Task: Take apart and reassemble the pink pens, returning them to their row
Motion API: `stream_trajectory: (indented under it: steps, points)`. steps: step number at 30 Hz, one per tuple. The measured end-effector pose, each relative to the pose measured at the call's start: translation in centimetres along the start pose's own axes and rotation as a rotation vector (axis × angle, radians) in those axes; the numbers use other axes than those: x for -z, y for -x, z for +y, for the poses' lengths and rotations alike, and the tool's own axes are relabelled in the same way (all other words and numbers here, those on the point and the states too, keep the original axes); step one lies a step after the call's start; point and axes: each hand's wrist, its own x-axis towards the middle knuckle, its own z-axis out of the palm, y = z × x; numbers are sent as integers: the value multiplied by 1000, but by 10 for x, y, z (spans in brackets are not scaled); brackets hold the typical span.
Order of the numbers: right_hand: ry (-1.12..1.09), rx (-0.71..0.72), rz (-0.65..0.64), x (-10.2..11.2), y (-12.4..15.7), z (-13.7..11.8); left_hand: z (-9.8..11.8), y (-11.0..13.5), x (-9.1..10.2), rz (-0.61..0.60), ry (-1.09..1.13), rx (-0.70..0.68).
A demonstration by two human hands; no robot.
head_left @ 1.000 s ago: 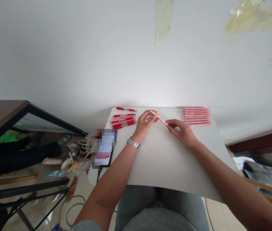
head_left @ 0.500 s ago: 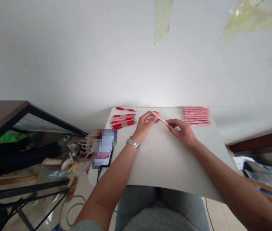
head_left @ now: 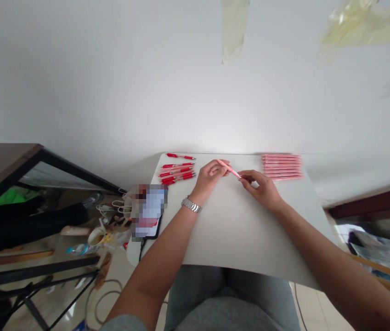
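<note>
Both hands hold one pink pen (head_left: 229, 169) a little above the white table (head_left: 236, 230). My left hand (head_left: 209, 178), with a metal watch on the wrist, is closed around the pen's far end. My right hand (head_left: 262, 189) pinches the near end between thumb and fingers. Several red pens (head_left: 177, 172) lie in a loose group at the table's far left. A neat row of pink pens (head_left: 282, 166) lies at the far right.
A phone (head_left: 149, 211) with a cable sits at the table's left edge. Left of the table stand a dark shelf (head_left: 8, 161) and floor clutter with a cup (head_left: 95, 236). A white wall rises behind the table. My grey-trousered legs are under the near edge.
Almost nothing differs: the hands shift very slightly on the pink pen, which stays in the same place between them.
</note>
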Motion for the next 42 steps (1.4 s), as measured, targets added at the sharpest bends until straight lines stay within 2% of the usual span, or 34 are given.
stream_trajectory:
  steps: [7, 17, 30, 42]
  points:
    - [2, 14, 5, -1, 0, 0, -3, -1, 1, -17, -38, -28]
    - [1, 34, -57, 1, 0, -1, -6, -2, 4, -33, -59, -10]
    - [-23, 8, -48, 0, 0, -2, -4, -2, 3, -29, -128, -53]
    - [-8, -50, 96, -5, 0, 9, -9, -6, 6, 80, -33, -55]
